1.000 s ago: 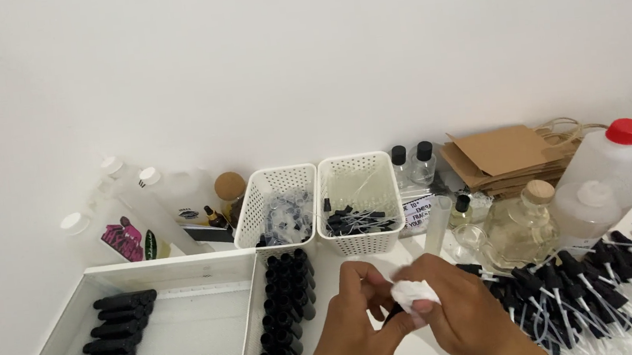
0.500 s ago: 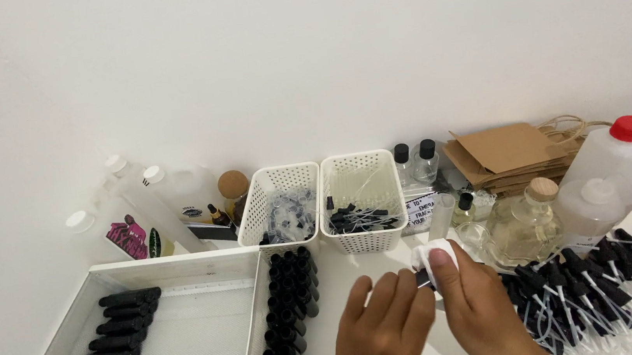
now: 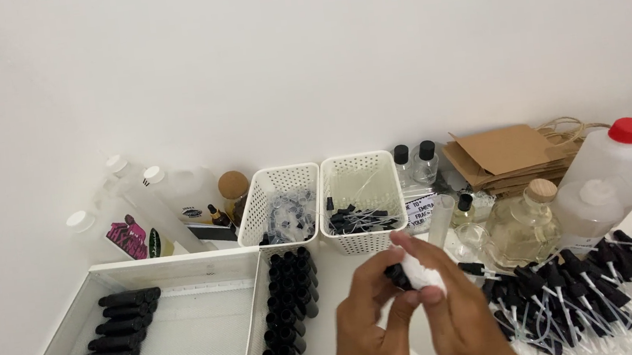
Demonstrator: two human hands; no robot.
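Note:
My left hand grips a small black bottle by its lower part. My right hand presses a crumpled white tissue against the bottle's top. Both hands meet above the white table, just in front of two white perforated baskets. To the left stand upright black bottles in rows beside a white tray. At the right lies a heap of black spray pumps with clear tubes.
More black bottles lie in the tray. Along the wall stand white plastic bottles, a cork-stoppered glass flask, a red-capped jug, brown paper bags and small clear bottles.
My hands came together again: the right hand brought the tissue down and left onto the bottle, and the left hand closed around the bottle.

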